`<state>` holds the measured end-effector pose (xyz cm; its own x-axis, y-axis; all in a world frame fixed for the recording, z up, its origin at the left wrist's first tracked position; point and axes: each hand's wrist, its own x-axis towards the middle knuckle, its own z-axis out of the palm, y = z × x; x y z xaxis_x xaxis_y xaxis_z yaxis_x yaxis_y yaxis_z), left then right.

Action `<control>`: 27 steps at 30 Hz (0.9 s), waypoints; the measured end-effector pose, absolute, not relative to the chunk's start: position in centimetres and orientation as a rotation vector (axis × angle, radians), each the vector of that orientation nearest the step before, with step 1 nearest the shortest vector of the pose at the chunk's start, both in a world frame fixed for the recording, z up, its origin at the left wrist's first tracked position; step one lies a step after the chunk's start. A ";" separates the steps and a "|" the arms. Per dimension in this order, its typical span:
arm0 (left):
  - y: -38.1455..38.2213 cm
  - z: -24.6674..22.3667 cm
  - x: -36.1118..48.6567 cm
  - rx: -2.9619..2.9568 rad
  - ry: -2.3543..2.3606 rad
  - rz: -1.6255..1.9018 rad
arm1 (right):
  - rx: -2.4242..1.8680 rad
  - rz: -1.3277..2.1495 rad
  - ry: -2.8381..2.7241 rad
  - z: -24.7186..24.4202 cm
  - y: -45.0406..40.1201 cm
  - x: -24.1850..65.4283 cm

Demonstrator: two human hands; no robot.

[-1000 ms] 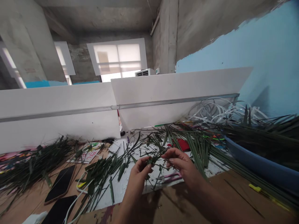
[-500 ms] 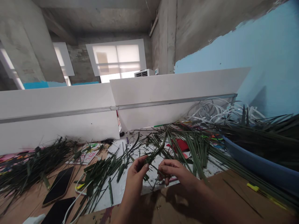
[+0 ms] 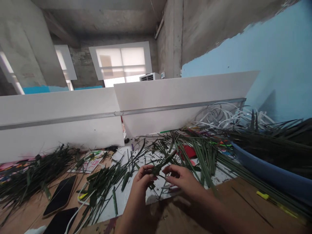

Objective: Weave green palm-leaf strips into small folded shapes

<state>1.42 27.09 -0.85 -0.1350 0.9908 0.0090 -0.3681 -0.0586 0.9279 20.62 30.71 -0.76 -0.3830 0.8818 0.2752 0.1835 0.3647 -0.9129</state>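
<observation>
Near the middle of the table, my left hand (image 3: 144, 177) pinches a green leaf piece (image 3: 157, 169) between thumb and fingers. A long strip of it points up and to the right. My right hand (image 3: 177, 175) is just right of the piece, its thumb and index finger closed around a thin strip at its lower right side. White paper (image 3: 122, 198) with leaf scraps lies below. Long green leaves (image 3: 207, 152) spread out behind my right hand, beside a red item (image 3: 188, 151).
Two dark phones (image 3: 60, 195) and a white cable (image 3: 72, 216) lie at the left, near leaf bundles (image 3: 44, 165). A blue basin (image 3: 270, 167) full of leaves stands at the right, with a yellow cutter (image 3: 263, 195) before it. White panels (image 3: 156, 120) close off the back.
My right hand has risen slightly and moved nearer the leaf piece, its fingers less curled. The left hand has turned a little with the piece still held.
</observation>
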 end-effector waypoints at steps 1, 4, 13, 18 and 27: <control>27.2 -0.9 1.3 0.929 1.021 1.508 | -0.957 0.971 -1.830 -0.7 30.8 20.8; 27.4 -0.9 1.2 1.105 1.114 1.591 | -1.035 0.751 -1.835 -0.4 30.8 21.3; 25.7 0.0 2.0 2.077 1.622 1.349 | -0.864 0.568 -1.651 0.4 30.2 21.7; 25.1 0.2 3.1 2.432 1.760 1.040 | -0.973 1.020 -1.404 -0.6 32.2 21.7; 24.6 0.3 3.5 2.521 1.664 0.890 | -0.909 1.270 -1.122 -0.3 32.7 21.9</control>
